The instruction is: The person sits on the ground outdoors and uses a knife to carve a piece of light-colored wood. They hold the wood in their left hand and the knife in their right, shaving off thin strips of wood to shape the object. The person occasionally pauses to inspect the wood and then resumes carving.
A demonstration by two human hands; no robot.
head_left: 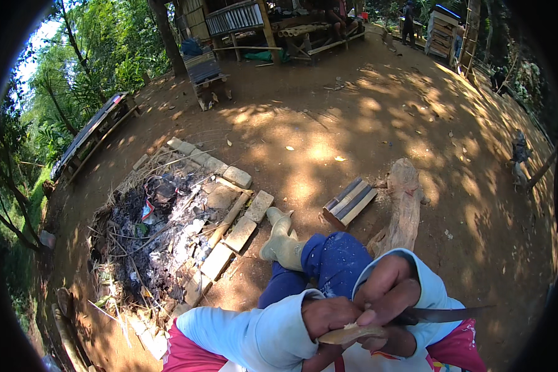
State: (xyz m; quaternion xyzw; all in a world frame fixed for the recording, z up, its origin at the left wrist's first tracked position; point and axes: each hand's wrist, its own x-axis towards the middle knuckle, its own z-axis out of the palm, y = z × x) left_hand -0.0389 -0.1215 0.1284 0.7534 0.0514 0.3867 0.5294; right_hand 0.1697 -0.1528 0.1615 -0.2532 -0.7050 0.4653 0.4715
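Two hands, left (330, 314) and right (389, 290), hold curved pale wood (347, 335) and a dark blade (449, 315), individual grips unclear.

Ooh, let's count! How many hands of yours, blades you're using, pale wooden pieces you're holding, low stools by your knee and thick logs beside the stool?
Hands: 2 (left hand, right hand)
Dark blade: 1
Pale wooden piece: 1
Low slatted stool: 1
Thick log: 1
Total: 6
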